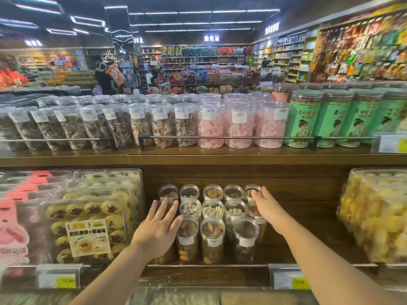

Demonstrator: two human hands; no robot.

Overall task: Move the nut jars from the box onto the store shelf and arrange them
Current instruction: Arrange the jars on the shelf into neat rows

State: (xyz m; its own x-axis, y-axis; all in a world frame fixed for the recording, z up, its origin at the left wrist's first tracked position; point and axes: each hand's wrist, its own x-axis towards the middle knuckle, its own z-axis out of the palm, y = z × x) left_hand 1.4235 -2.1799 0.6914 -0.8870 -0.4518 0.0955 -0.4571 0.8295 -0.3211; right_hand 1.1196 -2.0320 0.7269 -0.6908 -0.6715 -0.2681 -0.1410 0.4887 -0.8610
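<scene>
Nut jars (pixel 212 221) stand in rows mid lower shelf (pixel 297 245), w/ pastry boxes (pixel 88 225) toward its left end. Left hand (pixel 159 227): fingers straight, spread, lying flat on the left-column jars. Right hand (pixel 267 209): fingertips curled on the back-right jar (pixel 251 191) lid, near shelf's back panel.

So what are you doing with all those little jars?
A person is tidying nut jars on the lower wooden shelf in a shop. The left hand lies flat against the jars at the left end. The right hand reaches to a jar at the back right. The jars stand in rows.
</scene>
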